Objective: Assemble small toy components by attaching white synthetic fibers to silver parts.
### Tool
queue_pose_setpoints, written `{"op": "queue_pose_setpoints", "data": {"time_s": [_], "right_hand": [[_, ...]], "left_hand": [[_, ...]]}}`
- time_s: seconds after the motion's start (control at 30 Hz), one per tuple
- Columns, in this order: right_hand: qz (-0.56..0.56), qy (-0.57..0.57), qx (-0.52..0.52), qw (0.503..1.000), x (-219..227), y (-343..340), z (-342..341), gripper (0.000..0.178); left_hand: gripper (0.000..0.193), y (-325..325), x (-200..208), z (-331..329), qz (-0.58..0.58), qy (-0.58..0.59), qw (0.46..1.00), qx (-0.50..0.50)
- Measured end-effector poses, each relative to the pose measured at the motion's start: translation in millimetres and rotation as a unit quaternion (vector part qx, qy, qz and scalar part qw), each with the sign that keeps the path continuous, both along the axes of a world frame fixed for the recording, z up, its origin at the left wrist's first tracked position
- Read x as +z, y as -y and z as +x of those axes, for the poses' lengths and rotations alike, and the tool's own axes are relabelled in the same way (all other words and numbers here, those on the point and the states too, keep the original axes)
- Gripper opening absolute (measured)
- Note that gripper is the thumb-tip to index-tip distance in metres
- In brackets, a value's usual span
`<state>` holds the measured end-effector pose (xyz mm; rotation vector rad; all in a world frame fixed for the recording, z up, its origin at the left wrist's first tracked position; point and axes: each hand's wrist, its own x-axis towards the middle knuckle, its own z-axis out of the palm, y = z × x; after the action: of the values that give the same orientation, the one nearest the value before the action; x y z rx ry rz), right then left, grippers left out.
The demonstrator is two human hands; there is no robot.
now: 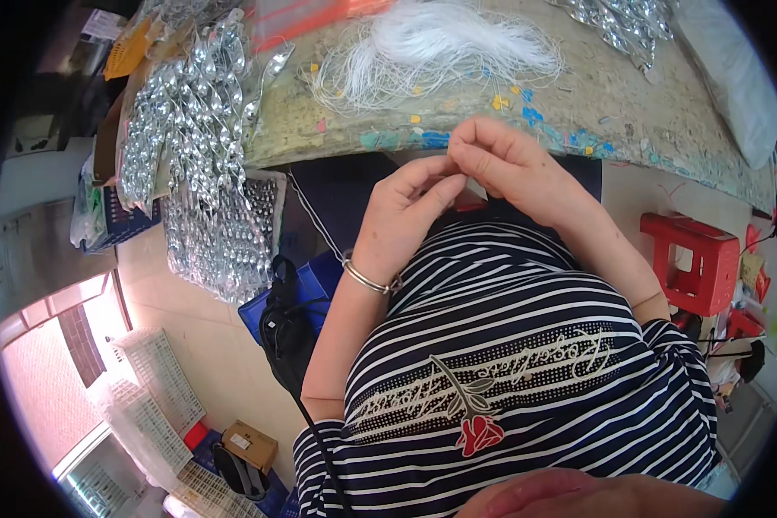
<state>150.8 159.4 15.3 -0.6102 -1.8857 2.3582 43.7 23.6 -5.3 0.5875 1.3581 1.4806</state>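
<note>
My left hand, with a bangle on its wrist, is closed in a pinch at the table's near edge. Fingertips of my right hand meet it there, also pinched. Whatever sits between the fingertips is too small or hidden to make out. Just beyond them, a loose bundle of white string is spread on the worn table. Small yellow pieces and blue pieces lie near the string and my right hand.
Shiny silver twisted strips hang over the table's left side. More silver strips lie far right, by a white plastic bag. A red stool stands at right. White crates and a cardboard box are lower left.
</note>
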Motion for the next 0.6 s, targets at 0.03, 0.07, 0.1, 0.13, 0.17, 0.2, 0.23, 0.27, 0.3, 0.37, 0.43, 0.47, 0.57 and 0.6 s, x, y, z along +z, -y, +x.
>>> {"op": "queue_pose_setpoints", "data": {"time_s": [0.03, 0.07, 0.1, 0.13, 0.17, 0.2, 0.23, 0.27, 0.3, 0.37, 0.43, 0.47, 0.57, 0.6], "right_hand": [[0.021, 0.0, 0.003, 1.0, -0.5, -0.2, 0.0, 0.014], [0.01, 0.002, 0.005, 1.0, 0.4, -0.7, 0.6, 0.013], [0.013, -0.002, 0.004, 1.0, -0.3, -0.7, 0.9, 0.013], [0.005, -0.002, 0.006, 1.0, -2.0, -0.4, 1.0, 0.012], [-0.004, -0.003, 0.008, 1.0, -2.5, -0.2, 1.3, 0.012], [-0.009, 0.003, 0.013, 1.0, -1.7, -0.7, 1.7, 0.013], [-0.007, 0.0, 0.012, 1.0, -2.1, -0.5, 2.0, 0.013], [0.003, 0.001, 0.006, 1.0, -3.8, -0.2, 1.7, 0.013], [0.012, 0.002, 0.001, 1.0, -5.0, -0.2, 1.5, 0.013], [0.02, 0.001, 0.001, 1.0, -6.2, -0.4, 2.0, 0.013], [0.026, 0.003, 0.002, 1.0, -6.5, -0.7, 1.9, 0.014], [0.023, 0.007, 0.007, 1.0, -6.7, -1.2, 2.3, 0.013], [0.022, 0.011, 0.013, 1.0, -10.6, -2.7, 4.4, 0.013], [0.025, 0.009, 0.015, 1.0, -12.7, -2.9, 5.7, 0.012]], "left_hand": [[0.027, -1.7, 1.5, 0.8, -0.007, 0.015, 1.0, 0.007], [0.023, -2.5, 1.4, 1.4, -0.023, 0.004, 1.0, 0.012], [0.023, -2.2, -0.6, 1.8, -0.019, 0.0, 1.0, 0.012], [0.022, -1.2, -4.3, 2.1, -0.014, -0.048, 0.999, 0.017], [0.02, 0.3, -8.2, 2.3, -0.008, -0.096, 0.995, 0.022], [0.017, 1.7, -11.5, 2.2, -0.007, -0.1, 0.994, 0.035], [0.017, 2.9, -10.4, 2.0, -0.005, -0.104, 0.994, 0.034], [0.016, 3.9, -8.7, 1.4, -0.018, -0.082, 0.996, 0.036], [0.016, 4.8, -7.1, 0.9, -0.031, -0.06, 0.997, 0.039], [0.015, 6.0, -7.8, 0.8, -0.026, -0.068, 0.997, 0.04], [0.014, 7.3, -7.5, -0.1, -0.037, -0.064, 0.997, 0.026], [0.014, 7.8, -7.3, 0.2, -0.038, -0.063, 0.997, 0.026], [0.013, 8.3, -8.5, -0.3, -0.003, -0.008, 1.0, 0.028], [0.013, 8.0, -10.0, -0.6, 0.019, -0.023, 0.999, 0.041]]}}
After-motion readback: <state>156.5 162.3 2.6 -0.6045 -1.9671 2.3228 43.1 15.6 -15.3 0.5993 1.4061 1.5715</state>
